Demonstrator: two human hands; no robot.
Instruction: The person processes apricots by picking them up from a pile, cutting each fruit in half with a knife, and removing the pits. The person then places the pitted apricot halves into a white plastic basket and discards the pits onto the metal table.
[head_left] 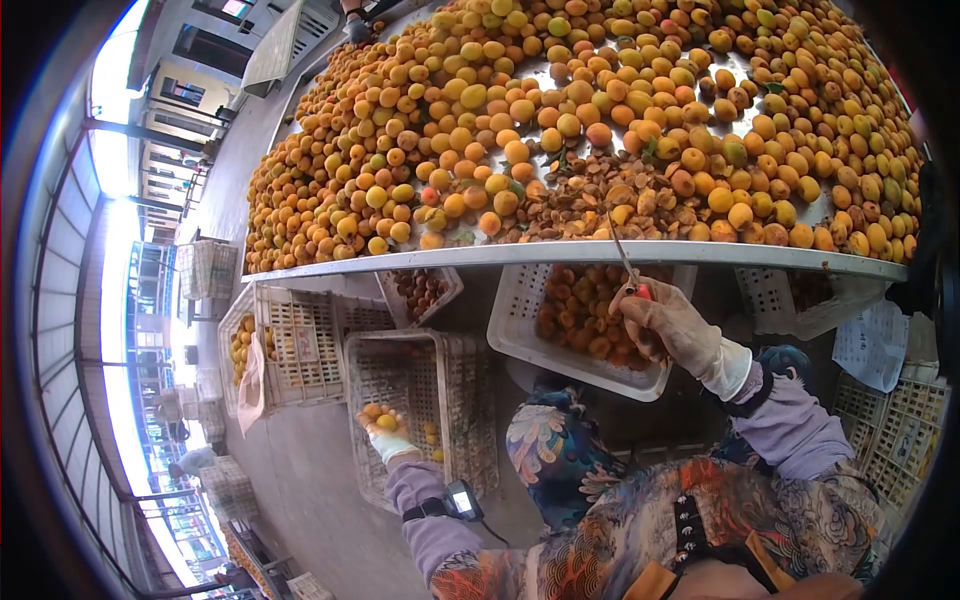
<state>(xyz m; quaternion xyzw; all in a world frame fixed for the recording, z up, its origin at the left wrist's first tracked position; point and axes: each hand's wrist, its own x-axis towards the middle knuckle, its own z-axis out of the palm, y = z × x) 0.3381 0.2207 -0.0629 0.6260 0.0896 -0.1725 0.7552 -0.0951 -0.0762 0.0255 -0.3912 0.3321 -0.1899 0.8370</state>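
My right hand (672,328), in a pale glove, grips a small knife (622,250) by its red handle, with the thin blade pointing up toward the table edge. Out to the left, my gloved left hand (392,440) holds several apricots (380,415) over a mostly bare plastic crate (470,400), where a few yellow fruits show through the mesh. Below my right hand, a white basket (520,325) contains many opened, darker orange apricots (590,320). Whole apricots (440,130) cover the metal table in front of me.
Brown pits and scraps (600,195) lie in a heap near the table edge (570,252). At left stand a crate with fruit (300,335) and a small basket of brown pieces (420,290). A plastic bag (870,345) hangs at right above another crate (900,425).
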